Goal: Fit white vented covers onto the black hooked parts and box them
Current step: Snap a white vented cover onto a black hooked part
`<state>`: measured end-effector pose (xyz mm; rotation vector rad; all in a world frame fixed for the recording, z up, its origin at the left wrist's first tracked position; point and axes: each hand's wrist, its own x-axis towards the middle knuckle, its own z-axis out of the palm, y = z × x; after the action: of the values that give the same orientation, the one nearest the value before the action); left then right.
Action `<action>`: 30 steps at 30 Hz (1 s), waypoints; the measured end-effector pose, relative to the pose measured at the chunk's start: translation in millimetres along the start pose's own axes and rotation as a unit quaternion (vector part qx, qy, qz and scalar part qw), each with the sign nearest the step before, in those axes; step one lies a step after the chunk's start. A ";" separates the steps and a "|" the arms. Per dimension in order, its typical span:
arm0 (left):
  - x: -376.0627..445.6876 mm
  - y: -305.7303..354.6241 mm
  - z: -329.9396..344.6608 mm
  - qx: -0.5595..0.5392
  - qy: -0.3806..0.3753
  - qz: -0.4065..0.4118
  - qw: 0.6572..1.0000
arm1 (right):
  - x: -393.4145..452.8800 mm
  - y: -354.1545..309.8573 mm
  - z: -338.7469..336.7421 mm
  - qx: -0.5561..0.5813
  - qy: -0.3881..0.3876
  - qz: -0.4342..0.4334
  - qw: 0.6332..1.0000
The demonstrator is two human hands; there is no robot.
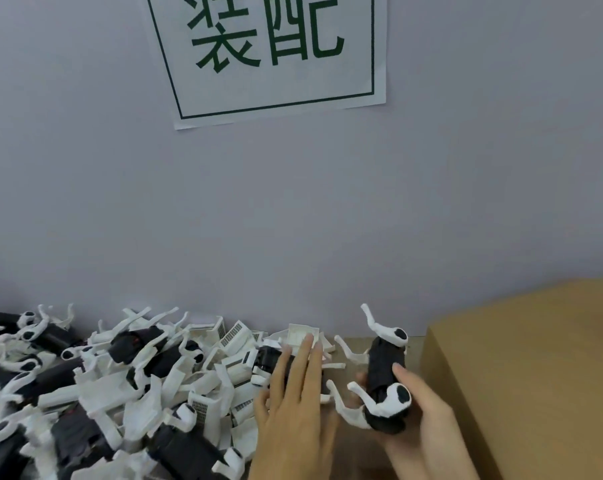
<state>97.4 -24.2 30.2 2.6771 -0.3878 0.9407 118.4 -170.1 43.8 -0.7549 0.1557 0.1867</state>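
Note:
My right hand [421, 407] holds a black hooked part [385, 372] with white curved hooks at both ends, fingers and thumb curled round its body. My left hand [295, 400] reaches forward with straight fingers, the fingertips touching a white vented cover [302, 332] at the back of the pile. Another black part [269, 358] lies partly under the left fingers. Several more black hooked parts [68, 434] and white vented covers [236, 336] lie heaped on the left.
A brown cardboard box [535, 375] stands at the right, close to my right hand. A grey wall rises right behind the pile, with a white paper sign [269, 53] in green characters. A strip of brown table [348, 344] shows between pile and box.

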 end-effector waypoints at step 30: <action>6.3 11.5 -3.1 -0.618 0.005 -0.280 0.735 | -12.2 43.0 1.6 -0.579 -0.087 -0.297 0.754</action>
<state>96.5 -34.8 38.5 1.3694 -0.0869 0.2649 97.1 -139.7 18.9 -1.9839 -0.4445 -0.3100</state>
